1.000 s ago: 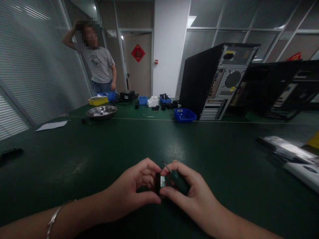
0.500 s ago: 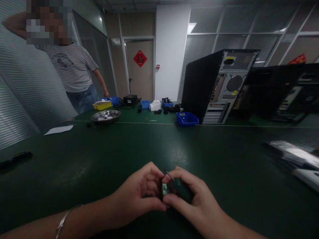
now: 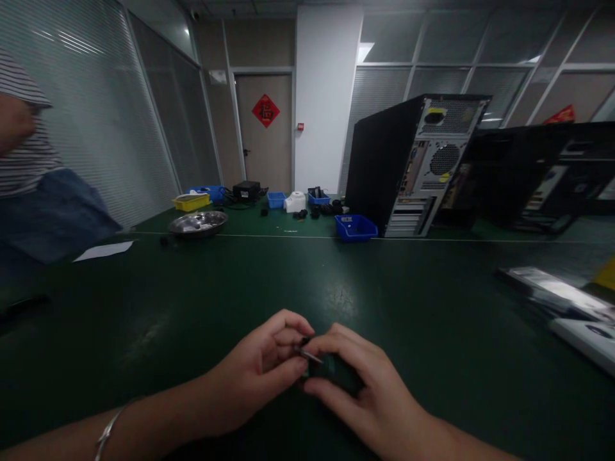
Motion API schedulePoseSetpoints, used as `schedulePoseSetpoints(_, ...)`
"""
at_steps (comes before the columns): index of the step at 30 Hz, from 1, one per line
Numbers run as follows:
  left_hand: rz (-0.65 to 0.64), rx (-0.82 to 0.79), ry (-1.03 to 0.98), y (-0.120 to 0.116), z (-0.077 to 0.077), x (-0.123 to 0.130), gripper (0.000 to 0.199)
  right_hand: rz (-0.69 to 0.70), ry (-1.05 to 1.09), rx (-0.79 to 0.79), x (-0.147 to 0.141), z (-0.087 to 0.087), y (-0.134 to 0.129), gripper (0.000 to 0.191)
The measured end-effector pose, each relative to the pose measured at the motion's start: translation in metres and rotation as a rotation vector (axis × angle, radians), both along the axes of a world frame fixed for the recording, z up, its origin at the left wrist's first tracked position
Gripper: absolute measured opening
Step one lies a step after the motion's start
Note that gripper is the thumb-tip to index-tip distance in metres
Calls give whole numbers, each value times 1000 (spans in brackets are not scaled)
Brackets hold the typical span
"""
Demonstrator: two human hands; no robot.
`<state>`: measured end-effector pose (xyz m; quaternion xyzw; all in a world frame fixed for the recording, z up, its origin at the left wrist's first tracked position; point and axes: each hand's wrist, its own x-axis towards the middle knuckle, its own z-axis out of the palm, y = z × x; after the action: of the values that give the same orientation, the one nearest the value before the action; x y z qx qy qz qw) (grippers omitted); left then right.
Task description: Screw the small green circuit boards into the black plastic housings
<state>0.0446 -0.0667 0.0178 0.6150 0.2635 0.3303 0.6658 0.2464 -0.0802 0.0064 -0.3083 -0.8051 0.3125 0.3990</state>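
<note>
Close together above the green table, my two hands work at one small thing. My left hand point(image 3: 262, 371) is closed, its thumb and fingers pinching a small circuit board point(image 3: 305, 370) with a dark edge. Most of the board is hidden by the fingers. My right hand point(image 3: 368, 384) is closed too, curled around a thin metal-tipped tool point(image 3: 310, 356). The tool's shaft slants between index finger and thumb, and its tip lies at the left hand's fingers. Whether the tip touches the board I cannot tell; the tool's other end is in shadow inside the hand.
A steel dish point(image 3: 198, 224), a yellow tray point(image 3: 191, 202) and a blue bin point(image 3: 355, 228) stand farther back. A black computer tower point(image 3: 379, 169) is at right. White sheet point(image 3: 103, 251) lies left. Pale devices point(image 3: 583, 342) lie at right. A person in a striped shirt point(image 3: 24, 153) stands left.
My hands have drawn closer, and the tool's tip has moved left and down. The left fingers now cover more of the board. The standing person has moved left and nearer.
</note>
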Motion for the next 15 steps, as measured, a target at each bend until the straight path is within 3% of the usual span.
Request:
schedulePoseSetpoints(2,67,5,12,7,-1,-2,24,-32,3,-19,1,2,0,30)
schedulePoseSetpoints(4,218,20,24,19,-1,-9,24,-89,5,-40,3,3,1,34)
schedulePoseSetpoints(9,808,-84,-104,70,-4,-45,23,-98,-32,-59,5,5,3,22)
schedulePoseSetpoints(12,996,-93,-145,96,-7,-70,26,-62,-68,-41,6,6,3,17)
schedulePoseSetpoints(15,1102,-99,-187,107,-10,-87,30,-59,-75,-19,6,6,3,15)
